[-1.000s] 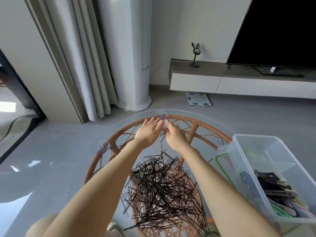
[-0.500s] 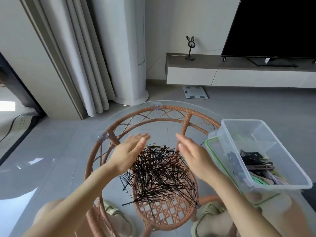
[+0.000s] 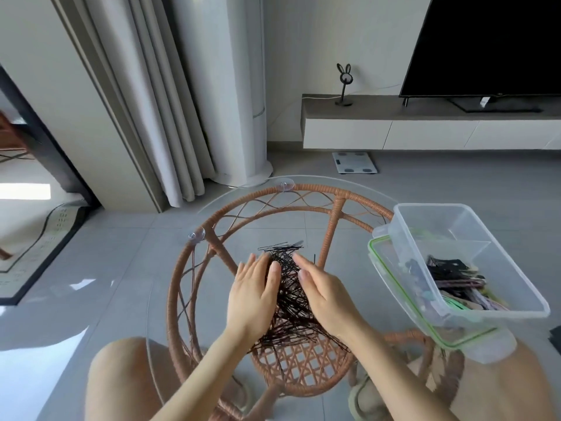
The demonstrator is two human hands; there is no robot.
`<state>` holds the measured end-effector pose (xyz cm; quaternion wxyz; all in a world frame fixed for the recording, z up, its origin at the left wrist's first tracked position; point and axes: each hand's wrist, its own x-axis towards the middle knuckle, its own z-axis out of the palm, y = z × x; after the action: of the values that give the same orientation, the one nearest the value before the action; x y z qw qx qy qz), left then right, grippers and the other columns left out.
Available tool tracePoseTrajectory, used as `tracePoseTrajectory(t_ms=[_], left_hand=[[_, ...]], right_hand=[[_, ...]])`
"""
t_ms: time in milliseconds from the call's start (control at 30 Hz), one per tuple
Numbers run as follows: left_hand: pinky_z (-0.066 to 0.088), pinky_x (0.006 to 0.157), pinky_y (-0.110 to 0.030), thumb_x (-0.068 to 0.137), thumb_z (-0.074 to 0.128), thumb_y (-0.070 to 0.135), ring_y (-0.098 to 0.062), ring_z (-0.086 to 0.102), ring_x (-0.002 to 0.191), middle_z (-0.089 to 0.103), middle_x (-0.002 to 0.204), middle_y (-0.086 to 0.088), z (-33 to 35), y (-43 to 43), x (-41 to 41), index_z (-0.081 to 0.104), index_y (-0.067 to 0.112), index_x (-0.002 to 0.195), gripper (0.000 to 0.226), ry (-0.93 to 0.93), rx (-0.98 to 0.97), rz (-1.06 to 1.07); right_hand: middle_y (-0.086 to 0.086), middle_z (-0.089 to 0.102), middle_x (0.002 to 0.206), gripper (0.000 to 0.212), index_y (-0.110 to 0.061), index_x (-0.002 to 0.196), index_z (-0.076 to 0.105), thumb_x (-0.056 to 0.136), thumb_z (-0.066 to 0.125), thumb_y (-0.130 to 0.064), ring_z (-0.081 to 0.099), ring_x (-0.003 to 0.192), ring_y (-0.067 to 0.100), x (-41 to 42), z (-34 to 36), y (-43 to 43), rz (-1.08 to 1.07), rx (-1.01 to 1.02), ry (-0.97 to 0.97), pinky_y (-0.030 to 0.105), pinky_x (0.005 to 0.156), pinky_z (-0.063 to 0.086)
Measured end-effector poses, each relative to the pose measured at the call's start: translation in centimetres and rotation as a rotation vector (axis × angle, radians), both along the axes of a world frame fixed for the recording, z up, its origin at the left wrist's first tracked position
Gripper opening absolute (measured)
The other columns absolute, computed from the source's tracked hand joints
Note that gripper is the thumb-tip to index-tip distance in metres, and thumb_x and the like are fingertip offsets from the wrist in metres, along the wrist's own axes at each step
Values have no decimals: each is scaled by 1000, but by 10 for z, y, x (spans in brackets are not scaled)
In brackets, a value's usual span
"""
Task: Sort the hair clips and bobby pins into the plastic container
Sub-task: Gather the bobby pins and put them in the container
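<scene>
A heap of black bobby pins (image 3: pixel 290 302) lies on a round glass table top (image 3: pixel 170 299) over a rattan frame. My left hand (image 3: pixel 253 294) presses against the heap's left side and my right hand (image 3: pixel 326 294) against its right side, fingers straight and flat, squeezing the pins into a narrow pile between the palms. Neither hand grips anything. A clear plastic container (image 3: pixel 473 311) stands at the table's right edge, divided inside. One compartment holds black and coloured hair clips (image 3: pixel 455 276).
The container rests on its green-rimmed lid (image 3: pixel 391 268). Two suction cups (image 3: pixel 197 235) sit on the glass near the rattan ring (image 3: pixel 303 189). My knees show under the table. A scale, a TV bench and curtains stand farther off on the floor.
My hands came back from the far rim, spread to both sides of the scattered pins, then closed inward. The pins are now pushed together into a tighter pile.
</scene>
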<state>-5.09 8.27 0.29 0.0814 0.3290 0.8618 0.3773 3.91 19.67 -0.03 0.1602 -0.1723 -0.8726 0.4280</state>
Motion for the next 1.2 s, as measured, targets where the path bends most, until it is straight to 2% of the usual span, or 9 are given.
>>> tracePoseTrajectory(t_ms=[100,200,300,433,633,800,967,1133,1200], left_hand=[[9,114,-24,95,23,44,-10,21,141,37,148,0,7,0,7,38,18,138,52,-69,109,57],[12,113,-28,85,21,64,-7,18,141,30,151,5,14,-17,6,33,28,140,67,-119,176,77],[0,114,-34,67,27,86,-4,-8,143,-2,156,15,11,-48,6,4,50,141,86,-28,-25,-208],[-17,113,-45,48,29,96,-18,-36,135,-32,150,5,-6,-70,0,-28,46,135,115,332,-420,-472],[-8,116,-50,50,32,94,-25,-24,141,-17,154,-5,-6,-37,-17,-26,40,138,118,383,-369,-460],[-17,110,-40,47,38,91,-16,-15,138,3,156,-6,1,-22,-33,-21,45,138,118,336,-324,-542],[24,112,-37,57,53,79,-23,29,136,25,150,-4,6,-20,-34,9,25,146,113,265,-273,-509],[10,115,-44,47,43,90,-23,5,144,4,157,-3,11,-35,-31,-10,40,141,119,196,-258,-371],[17,113,-45,46,41,92,-22,12,142,6,156,2,14,-44,-30,-10,45,141,117,210,-330,-302]], right_hand=[[-1,44,141,40,-19,135,40,96,34,-29,35,128,0,7,10,-9,-49,-3,86,29,111,30],[-6,44,139,42,-24,131,43,92,38,-40,36,130,6,31,13,-14,-205,27,199,41,108,34],[-14,8,153,81,-39,140,9,74,41,-73,-1,139,0,63,7,-16,-60,116,-21,35,117,3],[0,-31,149,118,-34,133,-33,51,28,-91,-33,133,7,77,-5,-3,147,474,-373,36,112,-18],[13,-25,150,118,-30,135,-31,54,28,-92,-24,138,22,36,-5,8,182,553,-343,46,115,-11],[10,-12,154,115,-34,134,-31,56,36,-87,-16,140,18,9,1,22,311,554,-320,37,115,-8],[1,3,156,107,-32,141,-13,67,54,-70,-6,138,5,6,8,23,318,387,-219,35,117,6],[0,12,155,115,-30,142,-12,57,39,-88,12,140,15,26,15,19,85,488,-213,32,113,10],[-2,22,151,115,-26,143,-2,55,36,-90,22,135,16,40,15,15,13,504,-260,31,109,15]])
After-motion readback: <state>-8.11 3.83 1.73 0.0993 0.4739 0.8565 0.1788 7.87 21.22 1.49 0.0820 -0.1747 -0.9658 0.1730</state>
